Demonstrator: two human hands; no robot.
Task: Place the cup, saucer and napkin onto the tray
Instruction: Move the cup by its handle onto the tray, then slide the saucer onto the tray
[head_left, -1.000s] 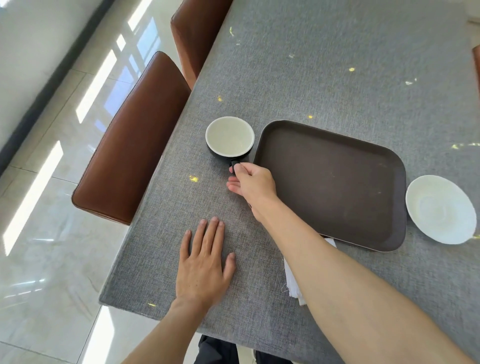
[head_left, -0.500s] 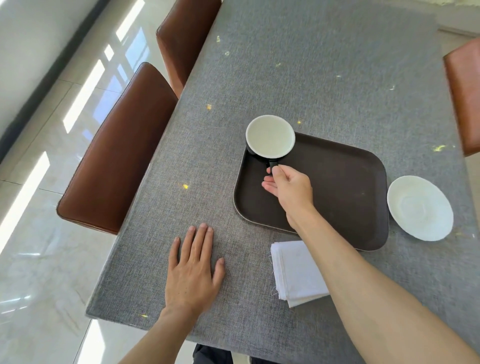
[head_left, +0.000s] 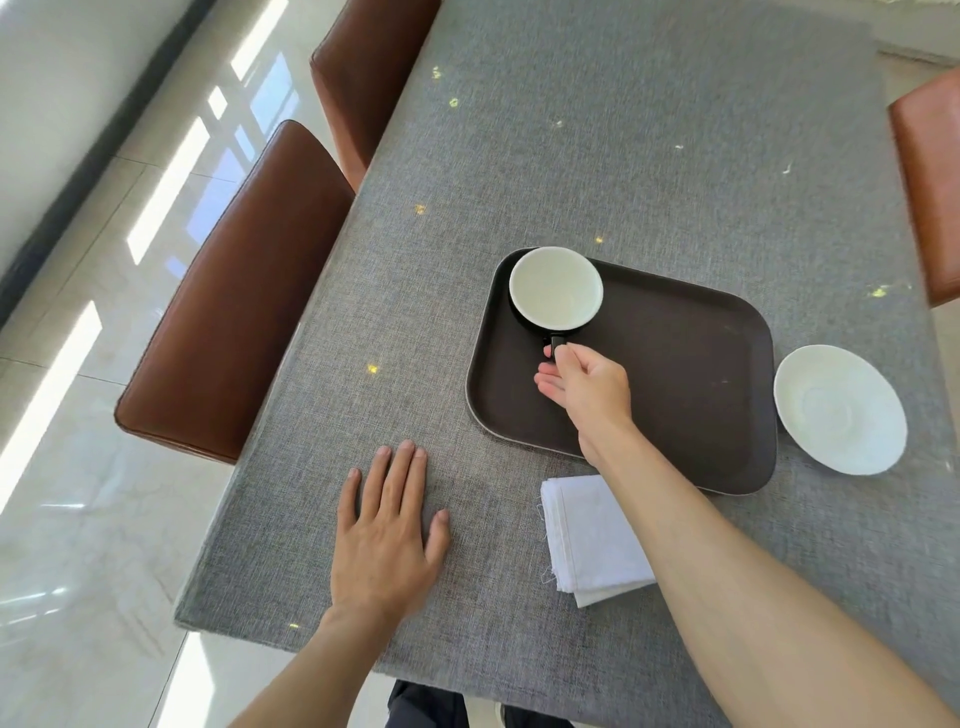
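Now the cup (head_left: 556, 287), black outside and white inside, sits at the far left corner of the dark tray (head_left: 675, 374), its rim close to the tray's edge. The right hand (head_left: 589, 387) keeps a narrow grip on the cup's handle. Most of the tray floor lies bare. The saucer (head_left: 840, 409) rests on the table (head_left: 623, 156) just beside the tray's right edge; the folded napkin (head_left: 592, 540) lies near its front edge. The left hand (head_left: 387, 535) lies flat, fingers spread, near the table's front edge.

A dining room: long grey-clothed table (head_left: 623, 156), brown leather chairs (head_left: 234, 322), polished tile floor (head_left: 78, 519).
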